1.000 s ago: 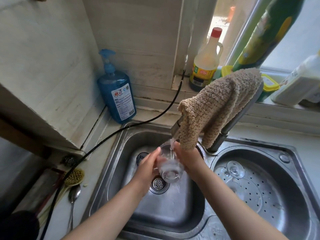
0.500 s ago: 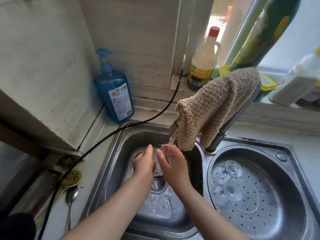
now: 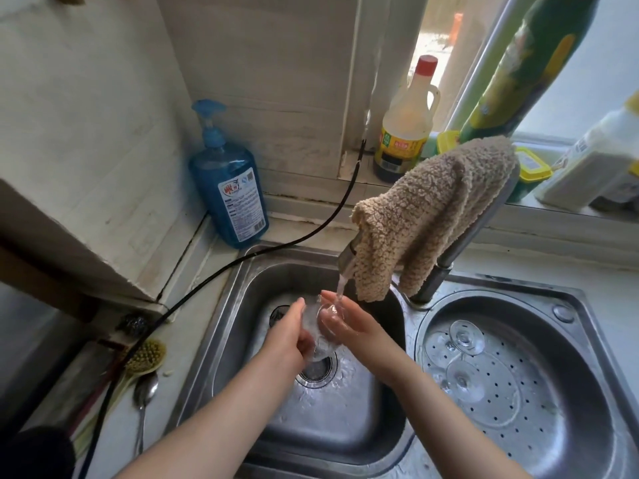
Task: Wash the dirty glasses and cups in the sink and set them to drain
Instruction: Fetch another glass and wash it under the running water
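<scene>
both hands [image 3: 290, 335] cup a glass [image 3: 321, 326] under running water.

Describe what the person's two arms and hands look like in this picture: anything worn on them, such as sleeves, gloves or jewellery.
Both forearms are bare, with no sleeve in view. The left hand and the right hand wear no gloves. No ring, watch or bracelet shows on the fingers or wrists.

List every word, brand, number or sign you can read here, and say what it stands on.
Blue pump soap bottle: white label with a red logo and fine print, too blurred to read.
Red-capped amber sauce bottle: yellow and green label, print too small to read.
White plastic bottle on the windowsill: label blurred, unreadable.
No other text shows.
</scene>
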Demonstrator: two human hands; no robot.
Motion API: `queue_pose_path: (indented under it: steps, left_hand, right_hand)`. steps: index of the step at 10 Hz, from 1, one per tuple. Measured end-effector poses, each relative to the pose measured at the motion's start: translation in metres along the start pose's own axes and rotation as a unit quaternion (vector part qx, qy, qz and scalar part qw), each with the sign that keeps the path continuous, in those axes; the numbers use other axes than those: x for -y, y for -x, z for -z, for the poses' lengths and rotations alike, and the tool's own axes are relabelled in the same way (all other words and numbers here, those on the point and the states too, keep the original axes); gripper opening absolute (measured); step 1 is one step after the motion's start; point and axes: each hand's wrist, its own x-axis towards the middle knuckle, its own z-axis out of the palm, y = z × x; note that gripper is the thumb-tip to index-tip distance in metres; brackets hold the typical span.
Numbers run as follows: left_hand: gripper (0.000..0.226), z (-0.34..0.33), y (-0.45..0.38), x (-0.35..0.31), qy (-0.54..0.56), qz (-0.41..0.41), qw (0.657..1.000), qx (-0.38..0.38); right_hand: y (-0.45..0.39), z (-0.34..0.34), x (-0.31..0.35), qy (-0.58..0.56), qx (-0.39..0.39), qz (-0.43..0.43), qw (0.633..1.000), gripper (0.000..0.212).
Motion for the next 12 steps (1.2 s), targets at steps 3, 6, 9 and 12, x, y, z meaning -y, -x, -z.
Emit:
queue_pose_path:
  steps: [3,6,9,12]
  left_hand:
    - [0.042,-0.007,0.007,0.005,0.004,-0.009,1.000,-0.014]
    - [0.031,-0.010,0.003,0.002,-0.075,-0.171,0.982,-0.016]
    - [0.046,-0.014,0.020,-0.010,-0.205,-0.365,0.908,-0.006]
    - [0.053,-0.011,0.029,-0.014,-0.285,-0.462,0.840,0.003]
  right_hand:
    - [-0.019,-0.016,0.002,-0.053,-0.178,-0.083,0.979,0.036]
    - [0.000,-0.014,0.006,0.199,-0.181,0.110,0.957,0.047]
    - [-0.005,-0.009,0.025,-0.285,-0.123,-0.234,0.921,0.032]
    - [-0.009,-0.013,0.020,0.248,-0.152,-0.059,0.955,0.048]
